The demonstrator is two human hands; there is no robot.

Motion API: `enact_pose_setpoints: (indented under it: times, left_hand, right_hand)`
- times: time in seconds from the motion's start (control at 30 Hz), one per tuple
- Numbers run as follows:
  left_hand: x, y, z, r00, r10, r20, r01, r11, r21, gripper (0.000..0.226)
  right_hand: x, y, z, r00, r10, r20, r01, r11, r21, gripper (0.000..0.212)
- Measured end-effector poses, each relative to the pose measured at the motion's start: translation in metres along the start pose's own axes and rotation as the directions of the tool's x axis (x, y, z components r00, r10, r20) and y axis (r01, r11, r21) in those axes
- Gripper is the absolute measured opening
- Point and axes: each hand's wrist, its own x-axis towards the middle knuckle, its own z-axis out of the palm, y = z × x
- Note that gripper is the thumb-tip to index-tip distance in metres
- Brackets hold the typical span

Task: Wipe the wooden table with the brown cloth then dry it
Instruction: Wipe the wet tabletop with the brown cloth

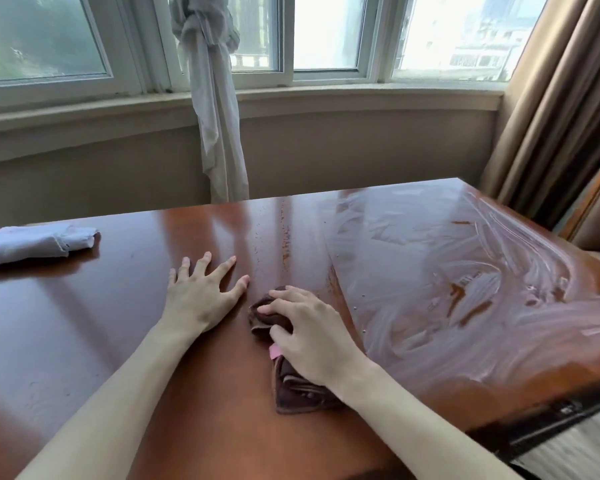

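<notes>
Nearest us, right hand (312,337) curls around the crumpled brown cloth (291,386) on the glossy reddish wooden tabletop (101,323). Left hand (201,296) just beside it, flat, fingers spread. Wet smears rightward to the edge. Folded pale grey cloth (32,242) far left; knotted white curtain (215,98) beyond.
</notes>
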Motion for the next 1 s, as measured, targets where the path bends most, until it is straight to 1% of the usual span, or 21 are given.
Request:
enact_pose_setpoints:
  times: [0.03, 0.1, 0.2, 0.23, 0.3, 0.37, 0.4, 0.47, 0.5, 0.53, 0.57, 0.63, 0.67, 0.7, 0.73, 0.77, 0.8, 0.83, 0.87, 0.9, 1.0]
  left_hand:
    - [0.000, -0.001, 0.000, 1.000, 0.004, 0.000, -0.004, 1.000, 0.002, 0.073]
    - [0.000, -0.001, 0.000, 1.000, 0.007, 0.008, -0.007, 1.000, -0.002, 0.073]
    - [-0.001, 0.002, -0.002, 0.999, 0.009, 0.035, -0.009, 1.000, -0.004, 0.072]
    - [-0.001, 0.003, -0.003, 0.999, 0.006, 0.049, -0.006, 1.000, 0.001, 0.072]
    - [0.000, 0.005, -0.006, 0.998, 0.006, 0.068, -0.007, 1.000, 0.021, 0.072]
    - [0.000, 0.012, -0.009, 0.998, 0.052, 0.036, -0.053, 0.998, 0.022, 0.067]
    - [-0.002, 0.018, -0.010, 0.996, 0.087, -0.001, -0.087, 0.996, -0.009, 0.063]
    - [-0.007, 0.035, -0.012, 0.989, 0.138, -0.057, -0.144, 0.983, -0.117, 0.058]
    - [-0.010, 0.044, -0.013, 0.987, 0.151, -0.055, -0.158, 0.974, -0.164, 0.058]
    - [-0.014, 0.052, -0.013, 0.987, 0.157, -0.038, -0.161, 0.969, -0.189, 0.058]
    - [-0.018, 0.057, -0.013, 0.987, 0.160, -0.017, -0.160, 0.968, -0.195, 0.058]
    - [-0.029, 0.057, -0.012, 0.985, 0.175, 0.016, -0.170, 0.972, -0.163, 0.059]
    - [-0.034, 0.053, -0.010, 0.984, 0.176, 0.019, -0.172, 0.974, -0.151, 0.060]
    - [-0.037, 0.047, -0.008, 0.984, 0.175, 0.018, -0.170, 0.974, -0.146, 0.060]
    - [-0.038, 0.041, -0.008, 0.985, 0.171, 0.015, -0.167, 0.975, -0.150, 0.059]
    - [-0.037, 0.035, -0.009, 0.986, 0.166, 0.011, -0.162, 0.974, -0.159, 0.059]
    - [-0.034, 0.031, -0.010, 0.987, 0.164, 0.006, -0.160, 0.973, -0.166, 0.059]
    - [-0.028, 0.029, -0.010, 0.986, 0.164, 0.001, -0.162, 0.972, -0.168, 0.058]
    - [-0.022, 0.029, -0.010, 0.986, 0.165, -0.004, -0.163, 0.971, -0.173, 0.058]
    - [-0.014, 0.029, -0.010, 0.987, 0.163, -0.009, -0.162, 0.969, -0.186, 0.058]
    - [0.011, 0.036, -0.007, 0.989, 0.145, -0.005, -0.143, 0.969, -0.199, 0.062]
  right_hand:
    - [0.000, 0.014, -0.011, 1.000, 0.023, -0.002, -0.023, 1.000, 0.007, 0.038]
    - [0.010, 0.052, -0.035, 0.993, 0.103, -0.065, -0.104, 0.995, -0.009, 0.038]
    - [0.038, 0.106, -0.070, 0.935, 0.306, -0.176, -0.329, 0.937, -0.120, 0.035]
    - [0.045, 0.115, -0.076, 0.913, 0.355, -0.200, -0.387, 0.909, -0.155, 0.035]
    - [0.051, 0.113, -0.075, 0.892, 0.383, -0.241, -0.432, 0.878, -0.203, 0.033]
    - [0.034, 0.089, -0.060, 0.908, 0.339, -0.248, -0.395, 0.888, -0.234, 0.033]
    - [0.019, 0.073, -0.050, 0.936, 0.268, -0.227, -0.319, 0.920, -0.229, 0.034]
    - [-0.015, 0.039, -0.034, 0.991, 0.091, -0.094, -0.102, 0.987, -0.126, 0.037]
    - [-0.022, 0.033, -0.033, 0.999, 0.039, -0.013, -0.040, 0.996, -0.084, 0.038]
    - [-0.016, 0.035, -0.037, 0.999, 0.019, 0.037, -0.017, 0.998, -0.063, 0.039]
    - [-0.002, 0.044, -0.042, 0.999, 0.027, 0.032, -0.025, 0.998, -0.057, 0.040]
    - [0.029, 0.059, -0.050, 0.983, 0.169, -0.076, -0.175, 0.981, -0.085, 0.038]
    - [0.040, 0.061, -0.049, 0.957, 0.249, -0.148, -0.265, 0.959, -0.105, 0.036]
    - [0.046, 0.059, -0.042, 0.930, 0.298, -0.214, -0.331, 0.933, -0.139, 0.034]
    - [0.048, 0.053, -0.034, 0.919, 0.309, -0.246, -0.357, 0.915, -0.185, 0.033]
    - [0.046, 0.046, -0.027, 0.929, 0.282, -0.239, -0.333, 0.919, -0.209, 0.032]
    - [0.042, 0.041, -0.021, 0.953, 0.234, -0.195, -0.272, 0.941, -0.201, 0.033]
    - [0.041, 0.043, -0.020, 0.971, 0.192, -0.144, -0.214, 0.964, -0.159, 0.033]
    - [0.045, 0.047, -0.024, 0.975, 0.194, -0.113, -0.206, 0.972, -0.112, 0.034]
    - [0.056, 0.055, -0.028, 0.969, 0.218, -0.119, -0.229, 0.969, -0.091, 0.035]
    - [0.094, 0.077, -0.027, 0.925, 0.311, -0.217, -0.346, 0.926, -0.151, 0.032]
